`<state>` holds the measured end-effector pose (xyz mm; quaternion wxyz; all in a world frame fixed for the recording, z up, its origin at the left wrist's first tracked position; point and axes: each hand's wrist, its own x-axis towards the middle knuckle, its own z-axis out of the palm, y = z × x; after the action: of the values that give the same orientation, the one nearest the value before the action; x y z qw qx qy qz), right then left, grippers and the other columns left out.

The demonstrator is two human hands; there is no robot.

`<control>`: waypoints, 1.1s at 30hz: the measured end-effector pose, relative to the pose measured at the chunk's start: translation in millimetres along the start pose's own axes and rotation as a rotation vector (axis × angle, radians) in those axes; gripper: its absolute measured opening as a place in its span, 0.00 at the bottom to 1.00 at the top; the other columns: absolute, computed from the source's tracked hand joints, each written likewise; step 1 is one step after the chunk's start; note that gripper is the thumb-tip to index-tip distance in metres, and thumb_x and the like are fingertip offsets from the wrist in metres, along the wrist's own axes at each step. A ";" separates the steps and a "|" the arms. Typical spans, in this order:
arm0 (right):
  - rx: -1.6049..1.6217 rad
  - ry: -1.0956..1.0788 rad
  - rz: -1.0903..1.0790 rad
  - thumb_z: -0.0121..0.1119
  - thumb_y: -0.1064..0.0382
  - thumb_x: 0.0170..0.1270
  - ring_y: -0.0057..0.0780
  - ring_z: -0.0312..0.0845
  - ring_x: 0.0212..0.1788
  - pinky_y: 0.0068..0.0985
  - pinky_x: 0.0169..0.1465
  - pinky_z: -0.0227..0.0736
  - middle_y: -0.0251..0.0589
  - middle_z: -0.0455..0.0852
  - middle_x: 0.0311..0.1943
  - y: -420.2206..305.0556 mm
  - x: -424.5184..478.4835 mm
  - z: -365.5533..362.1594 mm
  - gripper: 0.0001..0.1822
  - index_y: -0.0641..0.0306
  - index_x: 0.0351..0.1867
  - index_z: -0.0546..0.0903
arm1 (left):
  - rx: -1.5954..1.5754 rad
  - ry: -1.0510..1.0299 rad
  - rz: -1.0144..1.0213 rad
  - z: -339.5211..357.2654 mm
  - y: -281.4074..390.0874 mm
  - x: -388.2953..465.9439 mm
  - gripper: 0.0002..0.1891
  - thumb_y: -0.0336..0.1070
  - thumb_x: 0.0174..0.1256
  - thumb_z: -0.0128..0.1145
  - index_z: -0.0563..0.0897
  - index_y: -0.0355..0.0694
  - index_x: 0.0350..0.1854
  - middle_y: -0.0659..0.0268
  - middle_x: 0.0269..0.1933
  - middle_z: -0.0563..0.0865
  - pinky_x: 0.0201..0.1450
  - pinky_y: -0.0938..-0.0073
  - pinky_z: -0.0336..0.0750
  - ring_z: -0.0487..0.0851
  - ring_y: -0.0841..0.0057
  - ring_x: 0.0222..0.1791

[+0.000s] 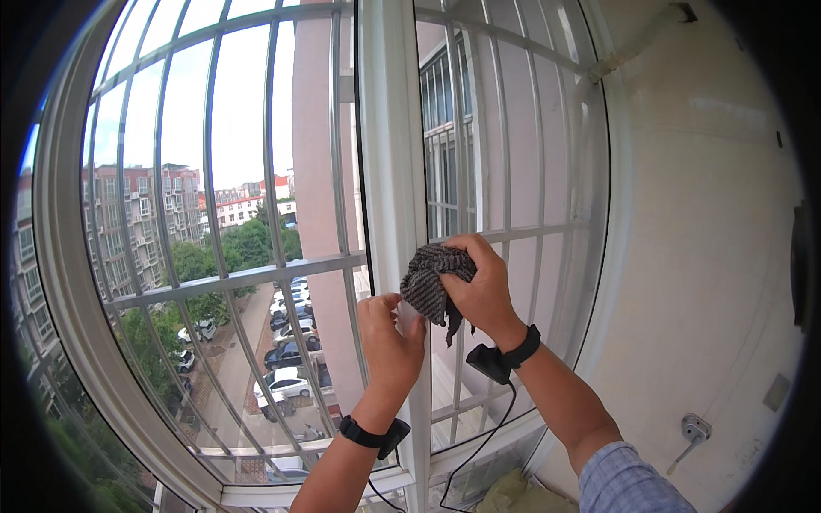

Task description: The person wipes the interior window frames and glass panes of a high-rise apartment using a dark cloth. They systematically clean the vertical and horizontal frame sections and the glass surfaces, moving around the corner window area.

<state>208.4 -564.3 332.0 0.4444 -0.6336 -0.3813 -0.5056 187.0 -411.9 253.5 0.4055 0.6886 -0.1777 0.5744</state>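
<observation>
My right hand (478,282) grips a bunched dark grey ribbed cloth (428,288) in front of the white window frame post (391,160). Loose ends of the cloth hang below the fingers. Just left of the cloth, my left hand (392,340) is raised at the post with its thumb and fingers apart; a fingertip is close to the cloth's lower left edge, and whether they touch is unclear. Each wrist wears a black strap with a small black device, and cables run down from both devices.
Metal security bars (244,279) stand outside the glass. At right is a pale wall (693,256) with a metal fitting (696,428) low down and a pipe (635,45) near the top. A greenish bag or cloth (518,494) lies at the bottom.
</observation>
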 end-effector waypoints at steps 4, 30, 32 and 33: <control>-0.051 0.005 -0.093 0.67 0.74 0.53 0.48 0.85 0.43 0.34 0.49 0.80 0.48 0.85 0.41 -19.1 42.7 -0.1 0.16 0.67 0.45 0.82 | 0.059 -0.049 -0.041 9.8 2.9 -5.4 0.50 0.30 0.44 0.83 0.66 0.35 0.72 0.53 0.53 0.73 0.54 0.63 0.76 0.77 0.60 0.50; -0.420 0.315 -0.300 0.71 0.54 0.48 0.51 0.88 0.41 0.38 0.48 0.82 0.53 0.91 0.36 -59.3 372.6 7.9 0.20 0.67 0.39 0.87 | 0.086 -0.083 0.118 16.7 -12.2 -12.4 0.52 0.30 0.48 0.75 0.60 0.30 0.78 0.45 0.58 0.71 0.63 0.50 0.66 0.70 0.47 0.57; -0.449 0.336 -0.315 0.71 0.54 0.47 0.52 0.88 0.41 0.38 0.48 0.81 0.54 0.91 0.35 -66.1 390.4 8.0 0.20 0.68 0.38 0.86 | 0.074 -0.070 0.117 17.1 -11.3 -12.5 0.51 0.29 0.47 0.75 0.60 0.29 0.77 0.45 0.58 0.72 0.62 0.51 0.66 0.70 0.47 0.57; -0.463 0.345 -0.322 0.71 0.54 0.47 0.53 0.88 0.41 0.38 0.48 0.81 0.54 0.91 0.35 -70.4 398.6 9.4 0.21 0.68 0.37 0.86 | 0.077 -0.070 0.114 16.8 -11.8 -12.3 0.51 0.29 0.47 0.75 0.61 0.29 0.77 0.45 0.58 0.72 0.62 0.51 0.66 0.70 0.47 0.57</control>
<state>224.4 -519.8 734.1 0.2610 -0.5543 -0.2705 -0.7426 202.8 -420.3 237.6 0.3388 0.7121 -0.2081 0.5786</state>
